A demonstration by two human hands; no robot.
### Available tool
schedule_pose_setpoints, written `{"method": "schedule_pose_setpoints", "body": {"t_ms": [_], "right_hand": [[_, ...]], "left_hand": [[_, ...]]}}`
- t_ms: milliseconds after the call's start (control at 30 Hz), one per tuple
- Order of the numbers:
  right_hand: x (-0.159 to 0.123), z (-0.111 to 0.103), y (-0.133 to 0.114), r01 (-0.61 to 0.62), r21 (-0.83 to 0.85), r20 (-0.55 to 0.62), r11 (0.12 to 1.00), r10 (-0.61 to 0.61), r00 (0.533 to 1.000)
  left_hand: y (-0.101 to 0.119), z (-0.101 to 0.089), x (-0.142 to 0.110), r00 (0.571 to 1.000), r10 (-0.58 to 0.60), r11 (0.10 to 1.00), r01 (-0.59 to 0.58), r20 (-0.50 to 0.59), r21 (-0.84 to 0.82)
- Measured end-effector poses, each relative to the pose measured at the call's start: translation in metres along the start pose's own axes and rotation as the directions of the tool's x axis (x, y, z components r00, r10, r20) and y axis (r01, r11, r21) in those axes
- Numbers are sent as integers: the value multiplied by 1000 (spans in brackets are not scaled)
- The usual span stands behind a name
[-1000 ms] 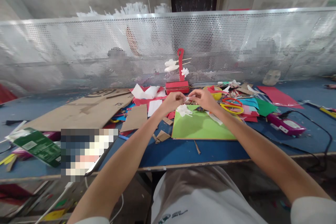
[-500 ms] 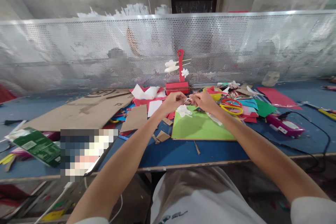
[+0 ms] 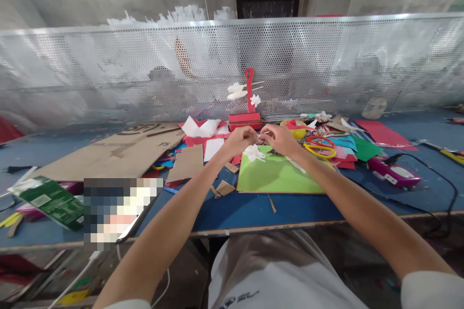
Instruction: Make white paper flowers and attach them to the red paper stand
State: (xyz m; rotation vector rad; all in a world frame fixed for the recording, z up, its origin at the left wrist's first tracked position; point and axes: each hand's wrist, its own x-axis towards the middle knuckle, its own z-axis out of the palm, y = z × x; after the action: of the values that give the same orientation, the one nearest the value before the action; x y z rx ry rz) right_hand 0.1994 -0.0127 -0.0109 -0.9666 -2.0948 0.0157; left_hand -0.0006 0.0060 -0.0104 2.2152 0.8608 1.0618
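My left hand and my right hand meet above the far edge of a green sheet. Both are closed, fingertips pinching a small piece of white paper between them, mostly hidden by the fingers. Just below the left fingertips a crumpled white paper flower lies on the sheet's upper left corner. Behind the hands stands a red box with an upright red hooked strip, white tufts on thin sticks and a small white flower on it.
Scissors with yellow handles and others with red lie right of the hands. A large cardboard sheet covers the left side. A purple device with a black cable is at right. A perforated metal screen closes the table's back.
My right hand has shifted slightly left, bringing its fingertips closer to the left ones. Less of the white paper shows between them. Everything else stays put.
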Motion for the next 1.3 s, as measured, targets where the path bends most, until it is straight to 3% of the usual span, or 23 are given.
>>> {"method": "schedule_pose_setpoints", "body": {"t_ms": [300, 467, 700, 933, 1300], "right_hand": [[1, 1, 5, 66, -127, 8, 990, -66, 998], [1, 0, 4, 22, -172, 38, 985, -15, 999], [1, -4, 3, -57, -43, 125, 997, 62, 990], [0, -5, -3, -23, 126, 31, 992, 20, 999], [1, -1, 10, 42, -90, 52, 995, -38, 998]], "left_hand": [[2, 1, 0, 1000, -11, 1000, 11, 1, 9], [9, 1, -1, 1000, 9, 1000, -9, 7, -11], [5, -1, -1, 999, 38, 999, -39, 20, 28], [0, -1, 1, 1000, -17, 1000, 17, -16, 9], [5, -2, 0, 999, -40, 997, 41, -33, 58]]}}
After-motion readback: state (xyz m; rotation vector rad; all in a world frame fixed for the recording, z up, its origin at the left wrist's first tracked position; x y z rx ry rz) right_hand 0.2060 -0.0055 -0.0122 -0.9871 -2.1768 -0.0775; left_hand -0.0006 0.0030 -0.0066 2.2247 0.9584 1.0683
